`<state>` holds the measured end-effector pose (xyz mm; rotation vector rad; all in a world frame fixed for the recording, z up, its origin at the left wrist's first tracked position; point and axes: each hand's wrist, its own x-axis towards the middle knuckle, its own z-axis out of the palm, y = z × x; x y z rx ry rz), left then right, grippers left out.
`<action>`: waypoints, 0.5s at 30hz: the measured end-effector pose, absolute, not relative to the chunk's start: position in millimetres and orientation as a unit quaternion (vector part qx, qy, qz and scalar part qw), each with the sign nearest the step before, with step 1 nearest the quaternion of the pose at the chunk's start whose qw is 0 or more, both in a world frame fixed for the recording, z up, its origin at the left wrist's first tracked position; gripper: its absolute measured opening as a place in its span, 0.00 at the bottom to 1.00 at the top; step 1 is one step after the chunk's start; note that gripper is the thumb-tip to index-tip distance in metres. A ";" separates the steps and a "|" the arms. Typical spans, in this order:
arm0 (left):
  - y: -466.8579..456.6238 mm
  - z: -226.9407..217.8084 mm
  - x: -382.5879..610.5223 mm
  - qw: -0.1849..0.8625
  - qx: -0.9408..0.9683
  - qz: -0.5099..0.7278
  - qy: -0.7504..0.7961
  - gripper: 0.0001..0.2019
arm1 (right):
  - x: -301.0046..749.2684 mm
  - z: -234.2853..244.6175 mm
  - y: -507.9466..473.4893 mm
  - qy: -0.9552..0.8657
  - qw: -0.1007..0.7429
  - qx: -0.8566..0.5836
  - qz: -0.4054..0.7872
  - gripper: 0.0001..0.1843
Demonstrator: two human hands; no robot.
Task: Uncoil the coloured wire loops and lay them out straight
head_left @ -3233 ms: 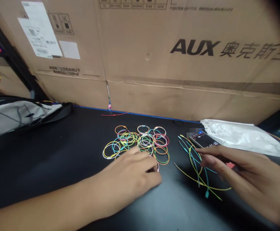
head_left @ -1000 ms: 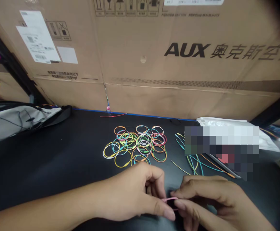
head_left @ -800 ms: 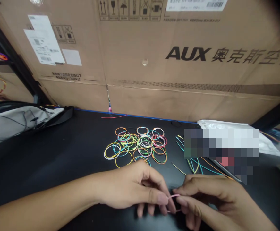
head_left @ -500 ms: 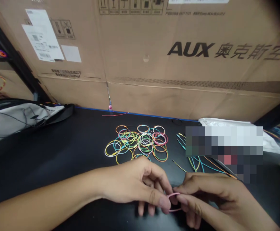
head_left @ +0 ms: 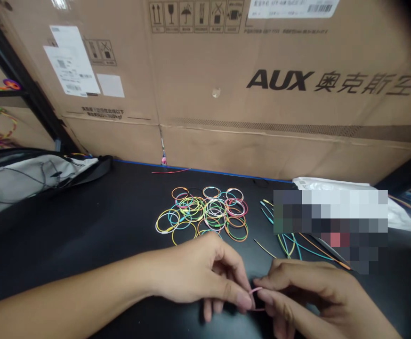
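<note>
A thin pink cord (head_left: pixel 256 292) is bent into a small loop between both hands, low over the black table (head_left: pixel 85 235). My left hand (head_left: pixel 205 275) pinches one end with thumb and forefinger. My right hand (head_left: pixel 307 294) pinches the other end, fingertip to fingertip with the left. Beyond my hands lies a pile of closed coloured loops (head_left: pixel 205 212). To its right, several straight cords (head_left: pixel 286 235) in teal, yellow and orange lie loose on the table.
A large cardboard box (head_left: pixel 261 94) stands along the table's back edge. A grey and black bag (head_left: pixel 25 176) lies at the left. A white plastic bag (head_left: pixel 396 214) and a blurred-out patch sit at the right. A red strand (head_left: pixel 172 171) lies by the box.
3.2 s ago my left hand lay by the loop pile and my right hand by the straight cords. Since then both came together near me, pinching the pink cord and curling it into a loop.
</note>
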<state>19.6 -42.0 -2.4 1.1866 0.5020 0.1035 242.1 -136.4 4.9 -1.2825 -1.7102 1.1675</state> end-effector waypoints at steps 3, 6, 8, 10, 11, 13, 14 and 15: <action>-45.8 -1.0 20.6 0.788 0.550 0.076 0.268 0.25 | 242.3 4.5 -135.3 -0.672 0.329 -0.496 0.442 0.13; -45.7 2.5 20.2 0.790 0.554 0.081 0.248 0.22 | 242.5 7.7 -133.5 -0.669 0.334 -0.506 0.430 0.16; -44.6 3.9 19.5 0.789 0.568 0.070 0.224 0.21 | 243.1 8.5 -132.7 -0.666 0.331 -0.510 0.431 0.18; -44.5 3.4 19.1 0.782 0.574 0.069 0.233 0.21 | 243.9 6.5 -132.8 -0.672 0.322 -0.510 0.429 0.18; -45.0 2.7 19.0 0.778 0.571 0.073 0.250 0.21 | 244.3 4.6 -133.0 -0.681 0.319 -0.506 0.422 0.18; -46.1 1.5 19.0 0.774 0.562 0.080 0.281 0.25 | 244.8 0.9 -133.4 -0.705 0.316 -0.489 0.404 0.18; -46.5 1.3 18.8 0.776 0.557 0.080 0.284 0.27 | 244.8 -0.3 -133.4 -0.714 0.319 -0.480 0.397 0.18; -46.6 1.6 18.5 0.779 0.556 0.075 0.279 0.27 | 244.7 -1.0 -133.4 -0.718 0.321 -0.475 0.395 0.18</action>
